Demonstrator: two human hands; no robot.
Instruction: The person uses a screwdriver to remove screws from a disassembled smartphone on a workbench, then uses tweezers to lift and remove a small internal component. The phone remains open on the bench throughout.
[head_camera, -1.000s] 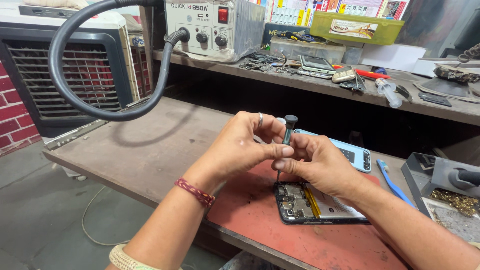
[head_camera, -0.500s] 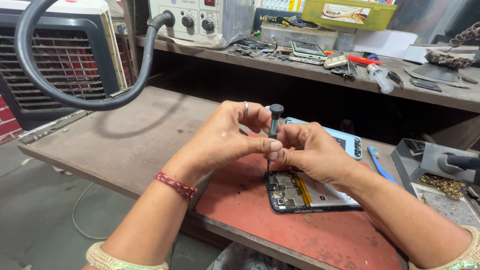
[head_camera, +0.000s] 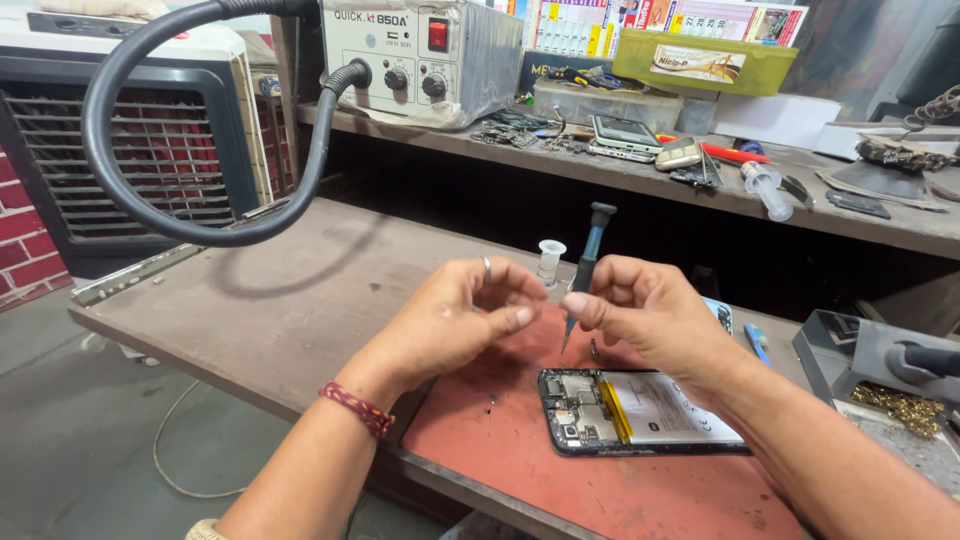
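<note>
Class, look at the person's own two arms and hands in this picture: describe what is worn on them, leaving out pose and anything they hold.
Both forearms are bare, with no sleeves or gloves in view. The left hand has a thin silver-coloured ring on one finger and a dark red braided thread band around the wrist. A pale bangle or cuff edge shows further up that arm. The right hand shows no ring or band.
</note>
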